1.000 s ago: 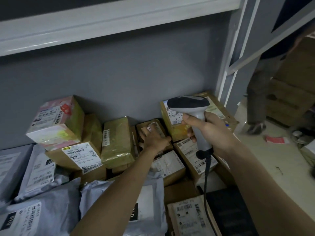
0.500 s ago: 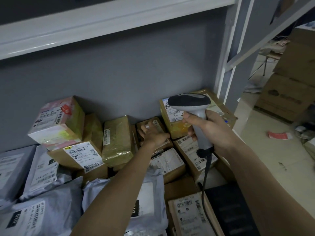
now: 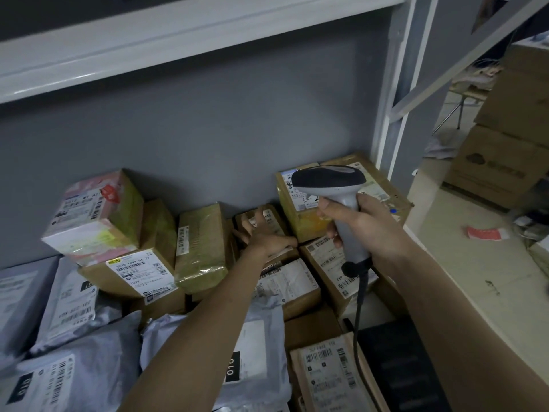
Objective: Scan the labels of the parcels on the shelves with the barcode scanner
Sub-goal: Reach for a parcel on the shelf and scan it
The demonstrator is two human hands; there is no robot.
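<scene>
While right hand grips scanner, left hand touches parcel.

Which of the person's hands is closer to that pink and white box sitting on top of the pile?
Left. The left hand rests on a small brown parcel to the right of the pink and white box. The right hand, gripping the scanner, is farther right.

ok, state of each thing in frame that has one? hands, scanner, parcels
Right hand: grips grey barcode scanner.
Grey barcode scanner: upright, cable hanging below.
Left hand: fingers spread, resting on small brown box.
Small brown box: sealed, label facing up.
Pink-and-white box: tilted atop a brown carton.
Grey poly mailer: lying crumpled, label up.
</scene>
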